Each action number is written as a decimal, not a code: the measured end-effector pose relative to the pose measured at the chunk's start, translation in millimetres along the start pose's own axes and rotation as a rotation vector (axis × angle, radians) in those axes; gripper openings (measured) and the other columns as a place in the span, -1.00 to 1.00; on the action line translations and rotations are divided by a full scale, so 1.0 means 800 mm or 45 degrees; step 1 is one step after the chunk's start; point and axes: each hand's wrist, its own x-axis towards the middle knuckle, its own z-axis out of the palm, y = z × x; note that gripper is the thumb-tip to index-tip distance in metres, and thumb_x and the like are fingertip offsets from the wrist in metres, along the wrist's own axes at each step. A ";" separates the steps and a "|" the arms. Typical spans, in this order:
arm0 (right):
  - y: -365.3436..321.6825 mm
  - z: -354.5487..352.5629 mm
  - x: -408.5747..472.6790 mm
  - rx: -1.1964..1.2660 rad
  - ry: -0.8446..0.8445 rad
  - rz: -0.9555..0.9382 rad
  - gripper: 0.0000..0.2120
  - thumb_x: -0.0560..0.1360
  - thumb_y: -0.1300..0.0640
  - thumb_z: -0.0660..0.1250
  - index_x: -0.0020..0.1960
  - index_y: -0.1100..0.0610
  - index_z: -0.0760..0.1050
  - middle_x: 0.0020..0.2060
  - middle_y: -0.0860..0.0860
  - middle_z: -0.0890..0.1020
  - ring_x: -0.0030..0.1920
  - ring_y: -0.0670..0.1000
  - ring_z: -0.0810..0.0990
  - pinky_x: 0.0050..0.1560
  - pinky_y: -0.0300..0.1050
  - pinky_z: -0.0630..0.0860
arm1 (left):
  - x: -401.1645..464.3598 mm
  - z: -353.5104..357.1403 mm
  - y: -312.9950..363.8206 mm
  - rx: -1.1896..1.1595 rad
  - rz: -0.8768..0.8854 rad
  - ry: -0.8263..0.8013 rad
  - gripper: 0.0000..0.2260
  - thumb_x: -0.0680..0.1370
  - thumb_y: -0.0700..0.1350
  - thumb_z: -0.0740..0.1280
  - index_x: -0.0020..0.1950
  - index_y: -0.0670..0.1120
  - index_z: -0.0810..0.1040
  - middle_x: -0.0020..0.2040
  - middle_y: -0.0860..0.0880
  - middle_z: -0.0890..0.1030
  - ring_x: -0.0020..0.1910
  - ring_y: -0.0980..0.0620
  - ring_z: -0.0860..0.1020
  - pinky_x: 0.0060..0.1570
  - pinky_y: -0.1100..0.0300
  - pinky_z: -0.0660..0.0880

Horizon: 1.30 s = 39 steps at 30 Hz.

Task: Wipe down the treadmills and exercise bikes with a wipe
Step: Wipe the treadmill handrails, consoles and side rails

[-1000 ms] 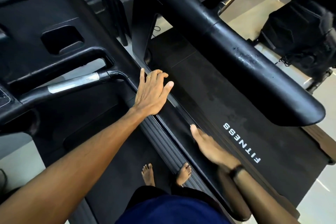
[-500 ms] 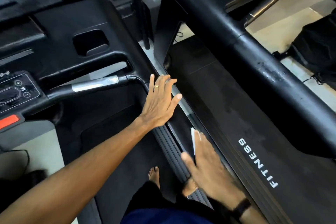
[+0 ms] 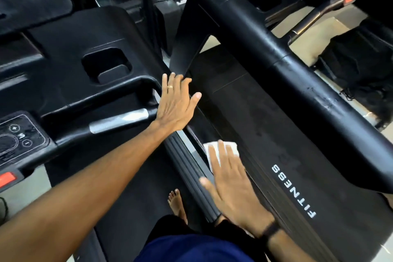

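The right hand (image 3: 231,185) presses flat, released fingers on the white wipe (image 3: 219,152) against the neighbouring treadmill's side rail (image 3: 274,183), while the left hand (image 3: 177,103), also released, braces ahead; consoles, handlebars and bikes seemingly remain.

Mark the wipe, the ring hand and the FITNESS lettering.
wipe (image 3: 212,151): head view, bare white corner beyond the fingers.
left hand (image 3: 177,105): head view, back of hand.
FITNESS lettering (image 3: 294,191): head view, middle letters.

"FITNESS" on treadmill side rail (image 3: 282,178)
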 end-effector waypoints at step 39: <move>-0.015 -0.019 0.112 0.040 -0.017 -0.182 -0.21 0.60 -0.39 -0.10 0.63 0.02 -0.26 0.61 0.15 -0.22 0.59 0.20 -0.28 0.57 0.25 -0.13 | 0.001 -0.023 -0.039 0.291 -0.392 -0.053 -0.37 0.68 0.22 -0.08 0.49 -0.27 0.20 0.54 -0.37 0.11 0.55 -0.35 0.05 0.44 -0.43 -0.12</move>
